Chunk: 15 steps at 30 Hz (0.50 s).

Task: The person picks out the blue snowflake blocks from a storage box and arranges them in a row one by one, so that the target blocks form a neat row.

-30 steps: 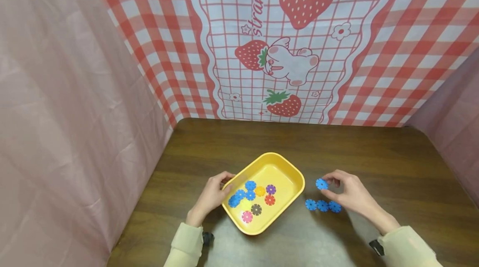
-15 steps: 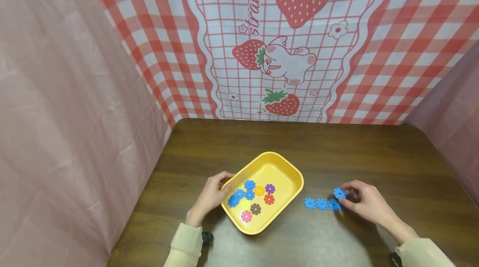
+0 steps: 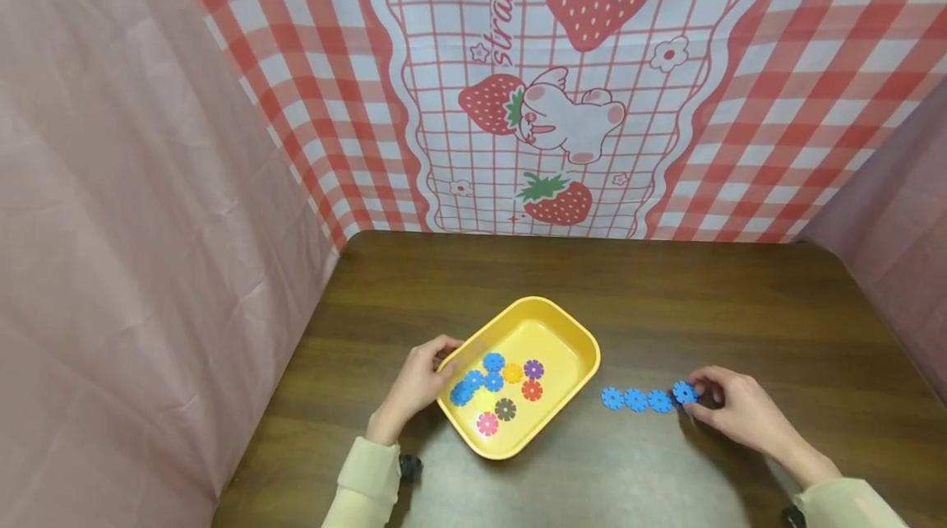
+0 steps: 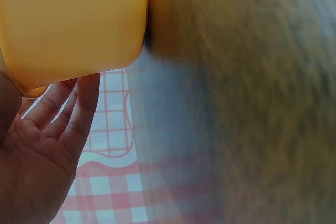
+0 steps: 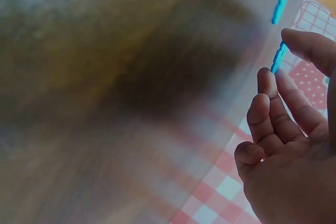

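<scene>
Blue disc [image 3: 685,392] in R hand [image 3: 740,409], just beyond right end of blue row [image 3: 635,400]
Disc pinched betw thumb & fingertips, rest of R hand loosely bent; R wrist view shows small gap betw disc & row; row = 3 blue discs lying left to right on tbl [image 3: 666,289]; left of row, yellow tray [image 3: 551,339], set at a slant; L hand [image 3: 418,388] grips its left side, thumb over rim, fingers outside; in tray, blue cluster [image 3: 477,380] at left, then orange disc [image 3: 513,373], purple disc [image 3: 533,369], red disc [image 3: 532,390] to right; dark disc [image 3: 505,409] & pink disc [image 3: 487,423] nearer; far side, red/wht checked cloth [image 3: 777,100] w/ strawberries; pink curtain [image 3: 148,182] at left
</scene>
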{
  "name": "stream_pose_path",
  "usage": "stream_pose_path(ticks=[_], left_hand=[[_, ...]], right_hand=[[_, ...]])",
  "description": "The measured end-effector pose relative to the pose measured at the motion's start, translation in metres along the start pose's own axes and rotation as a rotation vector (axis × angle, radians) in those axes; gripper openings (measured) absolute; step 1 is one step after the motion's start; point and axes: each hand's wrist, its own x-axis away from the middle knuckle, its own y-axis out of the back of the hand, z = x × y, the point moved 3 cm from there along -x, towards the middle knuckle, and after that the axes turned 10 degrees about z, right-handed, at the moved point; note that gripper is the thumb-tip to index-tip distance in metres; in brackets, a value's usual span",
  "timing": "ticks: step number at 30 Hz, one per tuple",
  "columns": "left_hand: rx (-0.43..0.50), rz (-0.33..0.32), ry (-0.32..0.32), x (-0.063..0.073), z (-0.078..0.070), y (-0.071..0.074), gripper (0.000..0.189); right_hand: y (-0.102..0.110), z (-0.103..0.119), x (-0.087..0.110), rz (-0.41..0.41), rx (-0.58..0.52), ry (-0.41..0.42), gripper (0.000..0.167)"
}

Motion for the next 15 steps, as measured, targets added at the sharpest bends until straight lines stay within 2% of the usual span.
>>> stream_pose_path(ticks=[15], left_hand=[[-0.012, -0.011, -0.010, -0.0006, 0.0000, -0.0007, 0.024]], right_hand=[[-0.0071, -0.0036, 0.0064, 0.006, 0.021, 0.020, 0.032]])
